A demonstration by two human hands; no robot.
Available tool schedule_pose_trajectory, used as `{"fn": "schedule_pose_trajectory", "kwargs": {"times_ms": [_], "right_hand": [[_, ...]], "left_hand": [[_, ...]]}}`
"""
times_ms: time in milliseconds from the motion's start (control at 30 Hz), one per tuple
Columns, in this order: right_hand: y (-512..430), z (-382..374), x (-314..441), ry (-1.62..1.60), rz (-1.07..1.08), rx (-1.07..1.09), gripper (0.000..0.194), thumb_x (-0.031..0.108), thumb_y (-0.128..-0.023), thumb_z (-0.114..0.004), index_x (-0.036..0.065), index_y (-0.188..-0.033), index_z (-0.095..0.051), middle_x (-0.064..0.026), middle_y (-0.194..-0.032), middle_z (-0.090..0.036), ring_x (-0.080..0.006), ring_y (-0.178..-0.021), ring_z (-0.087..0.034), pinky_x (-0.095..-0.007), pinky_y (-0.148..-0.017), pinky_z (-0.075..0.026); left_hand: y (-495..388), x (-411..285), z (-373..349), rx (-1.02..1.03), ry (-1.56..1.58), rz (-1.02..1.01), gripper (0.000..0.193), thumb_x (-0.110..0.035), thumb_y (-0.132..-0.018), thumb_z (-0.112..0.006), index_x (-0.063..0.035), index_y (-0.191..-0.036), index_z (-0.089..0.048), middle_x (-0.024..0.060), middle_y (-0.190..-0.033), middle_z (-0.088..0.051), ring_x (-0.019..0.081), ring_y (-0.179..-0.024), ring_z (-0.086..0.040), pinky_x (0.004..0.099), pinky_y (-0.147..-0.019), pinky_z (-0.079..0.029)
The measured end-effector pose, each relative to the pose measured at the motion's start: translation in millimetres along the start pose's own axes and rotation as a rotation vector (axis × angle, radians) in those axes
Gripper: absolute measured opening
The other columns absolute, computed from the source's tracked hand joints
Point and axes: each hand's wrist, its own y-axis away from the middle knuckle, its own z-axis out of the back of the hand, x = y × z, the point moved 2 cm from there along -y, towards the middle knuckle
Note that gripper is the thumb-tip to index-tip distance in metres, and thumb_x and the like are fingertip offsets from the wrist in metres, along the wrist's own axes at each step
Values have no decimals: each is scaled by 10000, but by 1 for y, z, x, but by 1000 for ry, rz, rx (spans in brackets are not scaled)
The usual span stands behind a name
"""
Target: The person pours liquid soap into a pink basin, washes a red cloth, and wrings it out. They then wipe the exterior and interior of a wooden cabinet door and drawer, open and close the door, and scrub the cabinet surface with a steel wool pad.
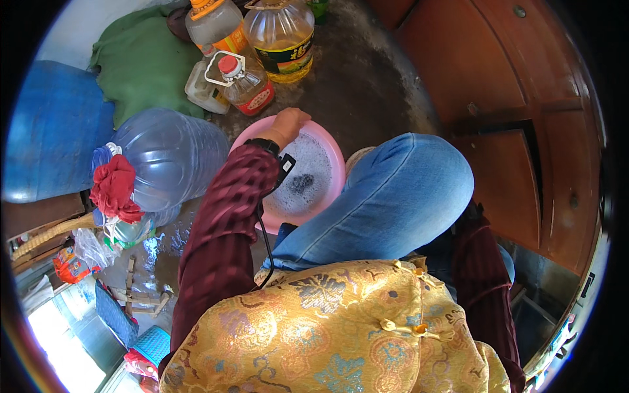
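Observation:
A pink plastic basin (336, 162) of foamy water stands on the floor in front of my bent, jeans-clad knee. My left hand (287, 124) is at its far rim, with the fingers curled over the edge. A dark strap circles that wrist, and a black device with a cable hangs beside it. White suds (314, 147) cover the water, with a dark patch near the middle. My right arm hangs at my side in a maroon sleeve (484, 260); a dark shape near my knee hides its hand, if it is there.
Beyond the basin stand a red-capped jug (253, 93), a large oil bottle (285, 46) and an orange-topped jar (216, 24). A big clear water bottle (167, 152) lies at the left, near a blue barrel (54, 132) and green cloth (147, 64). Wooden cabinet doors (496, 182) line the right.

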Motion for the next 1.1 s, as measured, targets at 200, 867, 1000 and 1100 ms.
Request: {"fn": "schedule_pose_trajectory", "kwargs": {"times_ms": [200,867,1000,1100], "right_hand": [[-28,-11,20,270,268,159,291,219,-952,-606,-8,-1129,-646,-109,-1004,-675,-220,-876,-646,-328,-798,-534],[-149,-142,-3,5,-32,905,681,349,-967,-601,-9,-1480,-332,-151,-1456,-468,-206,-1351,-425,-323,-1126,-320],[-152,-142,-16,-80,26,966,578,293,-950,-638,17,-1424,-454,-132,-1390,-540,-186,-1274,-499,-323,-1078,-380],[-157,-136,-28,-249,-53,856,504,238,-937,-656,36,-1380,-528,-123,-1366,-558,-186,-1240,-522,-332,-1049,-408]], "left_hand": [[50,-1,29,-318,253,-4,341,-50,-817,-673,-42,-1157,-662,173,-1163,-653,335,-1092,-616,367,-976,-471],[255,20,-26,-699,1563,1014,276,-84,-988,-409,-51,-1232,-533,98,-1183,-625,281,-1079,-605,413,-937,-498],[229,37,-8,-94,418,911,335,-57,-983,-399,-17,-1298,-506,120,-1222,-620,292,-1124,-593,390,-988,-475],[195,56,-4,-102,405,631,363,-46,-974,-415,14,-1325,-486,131,-1228,-620,291,-1136,-592,379,-998,-471]]}}
